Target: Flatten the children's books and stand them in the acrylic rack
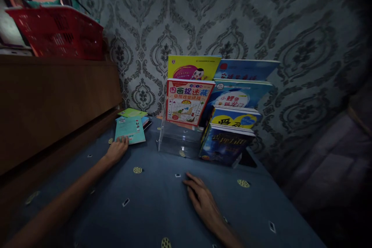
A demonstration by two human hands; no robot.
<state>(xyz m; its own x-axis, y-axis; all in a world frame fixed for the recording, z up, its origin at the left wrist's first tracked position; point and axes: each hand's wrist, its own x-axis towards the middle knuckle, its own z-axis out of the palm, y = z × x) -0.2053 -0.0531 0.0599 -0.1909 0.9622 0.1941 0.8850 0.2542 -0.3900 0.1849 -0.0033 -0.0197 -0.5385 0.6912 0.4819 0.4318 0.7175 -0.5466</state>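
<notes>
My left hand [117, 150] is at the near-left corner of a teal book [130, 129], its fingers bent over the cover's edge and the thumb out of sight. That book lies on top of a small pile with a green book [132, 112] and a blue one partly covered beneath it. My right hand [201, 197] rests low over the tablecloth with its fingers apart and nothing in them. Beyond it stands a clear acrylic book rack [174, 145]. A red-bordered picture book [188, 102] leans on its left side, in front of a yellow book [193, 68].
On the rack's right side, blue books [232, 95] stand in tiers, with a dark blue book [225, 145] at the front. A wooden cabinet [58, 100] bounds the left side, with a red basket [58, 31] on top. Patterned wallpaper [162, 19] rises behind the blue tablecloth [145, 201].
</notes>
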